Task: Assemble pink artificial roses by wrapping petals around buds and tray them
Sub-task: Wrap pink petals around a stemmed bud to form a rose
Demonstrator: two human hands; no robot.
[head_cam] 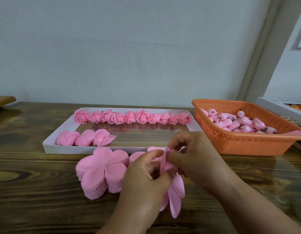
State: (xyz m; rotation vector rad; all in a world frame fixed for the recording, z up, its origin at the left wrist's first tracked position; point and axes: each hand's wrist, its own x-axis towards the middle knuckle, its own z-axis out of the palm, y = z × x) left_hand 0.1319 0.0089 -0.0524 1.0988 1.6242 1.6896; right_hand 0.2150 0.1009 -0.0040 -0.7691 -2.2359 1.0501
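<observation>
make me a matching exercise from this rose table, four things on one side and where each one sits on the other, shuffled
Things:
1. finished roses
2. buds
3. petal stack
4. rose being wrapped

Places:
A. in the orange basket
B. between the left hand and right hand
C. along the far side of the white tray
D. on the wooden table, in front of the tray

Pairs: 1-C, 2-A, 3-D, 4-B

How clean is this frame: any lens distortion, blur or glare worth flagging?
Head view: wide-angle bending shows at the edges, where the door frame leans; light is soft and even, shadows faint; the tray floor mirrors the row of finished roses; both hands, left hand and right hand, look slightly soft around the rose being wrapped.
</observation>
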